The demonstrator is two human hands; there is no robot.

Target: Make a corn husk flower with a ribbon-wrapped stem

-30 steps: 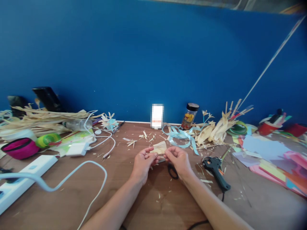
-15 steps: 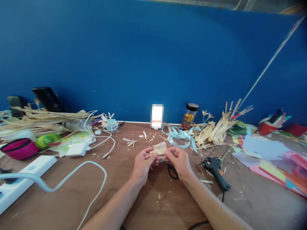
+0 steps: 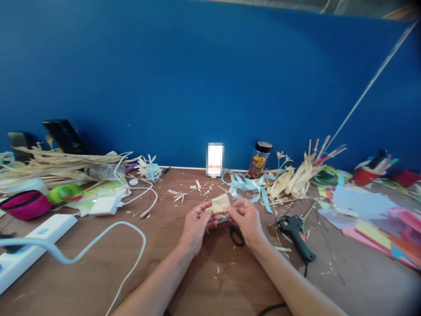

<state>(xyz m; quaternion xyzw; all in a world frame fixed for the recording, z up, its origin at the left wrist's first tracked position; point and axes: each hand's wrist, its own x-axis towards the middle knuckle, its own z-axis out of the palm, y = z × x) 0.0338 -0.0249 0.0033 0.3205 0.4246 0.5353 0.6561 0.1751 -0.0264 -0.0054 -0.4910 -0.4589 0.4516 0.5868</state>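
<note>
Between my two hands is a small, pale, roughly square piece of dried corn husk. My left hand pinches its lower left part between thumb and fingers. At the lower right edge, the thumb and fingertips of my right hand are closed on the same piece. Beneath my hands lies a pair of scissors; a black handle loop shows, and the rest is mostly hidden. A black glue gun rests on the table to the right of my right hand.
Light blue ribbon, a jar with a black lid and a bundle of dried husks stand beyond my hands. Coloured paper spreads at right. A white power strip and cables lie at left. Husk scraps litter the table.
The husk piece has tilted up slightly and shows more of its face. Both hands stay in nearly the same place, with small finger shifts.
</note>
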